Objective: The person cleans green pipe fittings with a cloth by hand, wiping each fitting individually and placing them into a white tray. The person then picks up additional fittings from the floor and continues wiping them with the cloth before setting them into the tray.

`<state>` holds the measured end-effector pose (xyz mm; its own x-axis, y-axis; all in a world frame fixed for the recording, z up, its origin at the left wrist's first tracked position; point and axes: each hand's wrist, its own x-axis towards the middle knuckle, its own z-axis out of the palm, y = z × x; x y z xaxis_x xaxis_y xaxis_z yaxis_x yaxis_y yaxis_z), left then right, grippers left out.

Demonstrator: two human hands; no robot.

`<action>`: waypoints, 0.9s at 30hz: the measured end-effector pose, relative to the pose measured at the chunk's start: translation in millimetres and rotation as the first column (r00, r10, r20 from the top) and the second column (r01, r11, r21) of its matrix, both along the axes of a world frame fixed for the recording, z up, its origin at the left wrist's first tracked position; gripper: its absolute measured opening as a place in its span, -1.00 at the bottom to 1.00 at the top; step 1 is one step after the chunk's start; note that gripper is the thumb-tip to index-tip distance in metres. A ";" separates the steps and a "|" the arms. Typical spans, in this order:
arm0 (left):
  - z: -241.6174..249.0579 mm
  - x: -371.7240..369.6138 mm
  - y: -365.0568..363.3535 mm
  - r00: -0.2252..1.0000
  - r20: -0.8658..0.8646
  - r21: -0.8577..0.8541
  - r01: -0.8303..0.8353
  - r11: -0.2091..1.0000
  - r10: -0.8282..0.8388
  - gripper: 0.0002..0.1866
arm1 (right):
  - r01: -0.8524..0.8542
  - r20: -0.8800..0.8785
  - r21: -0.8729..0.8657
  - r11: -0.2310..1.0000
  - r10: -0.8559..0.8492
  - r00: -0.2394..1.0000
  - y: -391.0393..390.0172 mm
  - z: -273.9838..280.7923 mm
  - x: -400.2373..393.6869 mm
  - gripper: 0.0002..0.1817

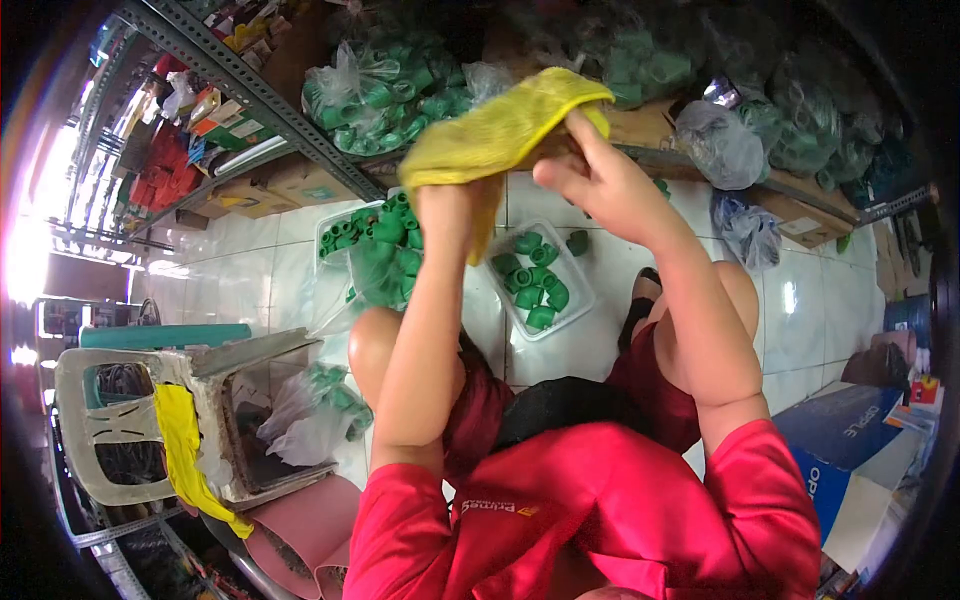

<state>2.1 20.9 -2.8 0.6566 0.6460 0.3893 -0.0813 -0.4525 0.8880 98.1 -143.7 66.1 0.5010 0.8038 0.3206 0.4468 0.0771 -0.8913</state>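
A yellow cloth (pixel 500 130) is stretched in the air between my two hands, slightly blurred by motion. My left hand (pixel 447 203) is up against its left end, and the fabric covers the fingers. At the right end, my right hand (pixel 610 185) has its fingers at the cloth's edge, with the thumb pointing left below it; the fingertips are partly hidden. Below the cloth, a clear plastic tub (pixel 583 300) of green pipe fittings (pixel 540 275) stands on the floor between my legs. One loose green fitting (pixel 577 242) lies beside it.
More green fittings fill another container (pixel 345 235) and a clear bag (pixel 385 265) on the left. Bagged fittings (pixel 370 95) line the back shelf. A worn plastic chair (pixel 115 425) with a yellow strip (pixel 180 440) stands at left. A blue box (pixel 830 425) is at right.
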 end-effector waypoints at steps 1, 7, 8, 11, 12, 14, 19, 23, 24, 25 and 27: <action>5.6 -0.5 5.0 0.951 0.308 -0.379 0.097 0.920 0.026 -0.68 | -0.164 -0.112 0.012 0.986 0.165 0.980 -6.3 8.9 -3.2 -0.36; 40.1 -41.6 29.2 0.813 0.580 -0.589 0.367 0.720 0.061 -0.58 | -0.468 -0.220 -0.443 0.765 0.413 0.884 -8.6 49.2 35.6 -0.54; 39.4 -44.2 21.2 0.822 0.567 -0.579 0.358 0.732 0.046 -0.57 | -0.501 -0.295 -0.433 0.750 0.407 0.865 3.2 28.1 56.4 -0.54; 41.7 -64.0 35.5 0.846 0.533 -0.548 0.332 0.768 0.014 -0.57 | -0.314 -0.220 -0.703 0.638 0.224 0.949 25.3 -20.2 108.9 -0.54; 43.2 -50.1 46.2 0.853 0.522 -0.534 0.322 0.782 0.005 -0.57 | -0.275 -0.207 -0.753 0.597 0.182 0.961 29.7 -54.2 130.8 -0.55; 44.5 -40.5 47.9 0.866 0.500 -0.496 0.307 0.812 -0.022 -0.56 | -0.255 -0.231 -0.859 0.443 0.109 0.967 36.5 -112.1 157.0 -0.64; 45.6 -41.4 32.6 0.903 0.422 -0.400 0.265 0.877 -0.080 -0.55 | 0.068 0.083 -0.983 0.172 0.081 0.993 22.0 -251.8 193.1 -0.69; 48.5 -46.4 38.0 0.935 0.340 -0.337 0.221 0.915 -0.101 -0.54 | 0.411 0.382 -0.804 0.430 -0.156 0.911 15.3 -337.4 223.2 -0.61; 50.2 -46.8 43.7 0.943 0.316 -0.317 0.211 0.925 -0.107 -0.54 | 0.399 0.347 -0.841 0.365 -0.200 0.916 21.0 -339.4 223.4 -0.59; 50.7 -48.9 41.3 0.950 0.292 -0.297 0.203 0.933 -0.113 -0.54 | 0.420 0.360 -0.829 0.370 -0.222 0.906 25.0 -341.5 222.2 -0.57; 52.2 -56.0 42.3 0.960 0.250 -0.254 0.188 0.949 -0.124 -0.53 | 0.431 0.390 -0.848 0.308 -0.188 0.901 36.2 -333.3 215.6 -0.56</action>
